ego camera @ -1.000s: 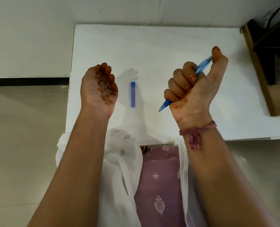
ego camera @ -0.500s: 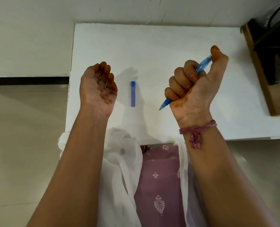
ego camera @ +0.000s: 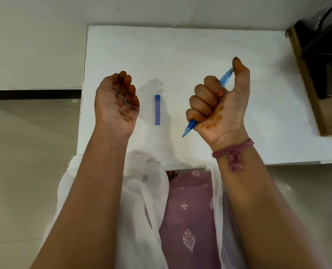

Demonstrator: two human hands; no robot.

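Grips translucent blue plastic pen (ego camera: 190, 126) in fisted right hand (ego camera: 217, 107), thumb capping its top, above white counter (ego camera: 180, 51); holds left hand (ego camera: 116, 105) loosely curled, empty. Likely clicking step; calls next for thumb press.

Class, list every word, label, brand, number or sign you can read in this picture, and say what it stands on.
No text can be read anywhere in this view.
Blue pen gripped in the right hand: no print readable on the parts that show.
Blue bar on the white table: plain, no label visible.
Purple garment: pale ornamental motifs only, not letters.
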